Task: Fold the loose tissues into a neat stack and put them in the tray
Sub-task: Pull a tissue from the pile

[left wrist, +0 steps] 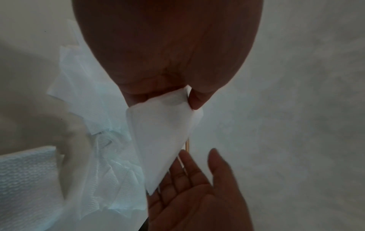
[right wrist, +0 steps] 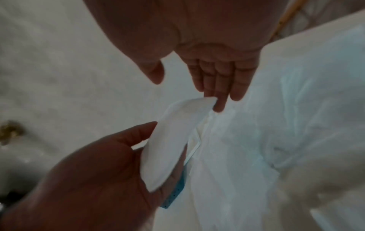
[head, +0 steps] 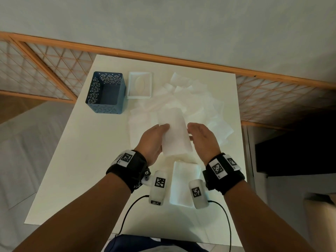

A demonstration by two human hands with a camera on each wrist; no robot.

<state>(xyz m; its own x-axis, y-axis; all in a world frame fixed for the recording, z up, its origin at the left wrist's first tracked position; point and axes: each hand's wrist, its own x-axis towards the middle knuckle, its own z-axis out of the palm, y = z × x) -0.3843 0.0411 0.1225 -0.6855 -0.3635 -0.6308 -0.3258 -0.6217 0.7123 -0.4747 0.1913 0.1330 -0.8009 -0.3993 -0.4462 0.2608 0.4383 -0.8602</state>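
A folded white tissue (head: 174, 131) is held up over the table's middle. My left hand (head: 161, 131) pinches its left edge, thumb on top; the left wrist view shows the pinch (left wrist: 185, 96) on the tissue (left wrist: 162, 132). My right hand (head: 194, 130) is open, with straight fingers at the tissue's right edge. In the right wrist view one of its fingertips (right wrist: 218, 107) touches the tissue's corner (right wrist: 177, 132). Loose tissues (head: 192, 100) lie spread behind. A stack of folded tissues (head: 184, 184) sits near me. A white tray (head: 130, 84) stands at the back.
A blue perforated basket (head: 105, 93) stands left of the tray at the table's back left. The white table (head: 81, 170) shows bare surface on its left side. A wooden lattice screen (head: 45, 70) runs behind the table. Cables hang from both wrist cameras.
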